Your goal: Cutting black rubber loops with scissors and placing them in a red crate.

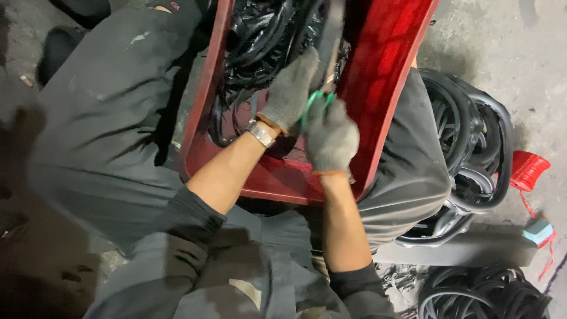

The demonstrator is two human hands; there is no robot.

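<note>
Fingers [295, 77] of the gloved left hand [289, 91] pinch a black rubber strip [328, 41] over the red tub [384, 71], while the right hand [331, 139] squeezes green scissors [313, 100].

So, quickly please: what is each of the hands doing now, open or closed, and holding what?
Left hand: closed on a black rubber strip over the red crate.
Right hand: closed on green-handled scissors.

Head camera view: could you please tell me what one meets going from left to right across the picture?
Person's dark grey trouser leg → left hand in a grey knit glove → right hand in a grey knit glove → red plastic crate wall → coiled black rubber strips on the floor → red string spool.
</note>
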